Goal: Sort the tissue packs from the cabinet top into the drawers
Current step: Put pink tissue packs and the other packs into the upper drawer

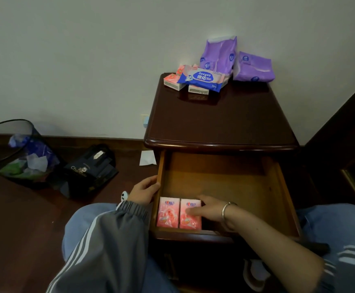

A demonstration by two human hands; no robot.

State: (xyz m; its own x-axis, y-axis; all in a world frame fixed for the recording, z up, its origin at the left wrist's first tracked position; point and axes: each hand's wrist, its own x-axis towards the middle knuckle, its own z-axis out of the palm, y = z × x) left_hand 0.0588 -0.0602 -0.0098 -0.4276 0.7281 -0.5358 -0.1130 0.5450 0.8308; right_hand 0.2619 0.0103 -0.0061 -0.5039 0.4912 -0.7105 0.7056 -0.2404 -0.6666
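Two pink tissue packs (169,212) in the drawer (214,182), near-left corner, right hand (211,208) laying flat fingers on the right one, bare floor beyond the fingertips, left hand (142,191) gripping the left wall, fingertips hidden.

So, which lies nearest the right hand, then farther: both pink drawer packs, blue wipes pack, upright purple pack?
1. Right pink pack, in drawer, under the right hand.
2. Left pink pack, beside it.
3. Blue wipes pack, cabinet top.
4. Upright purple pack, by wall.
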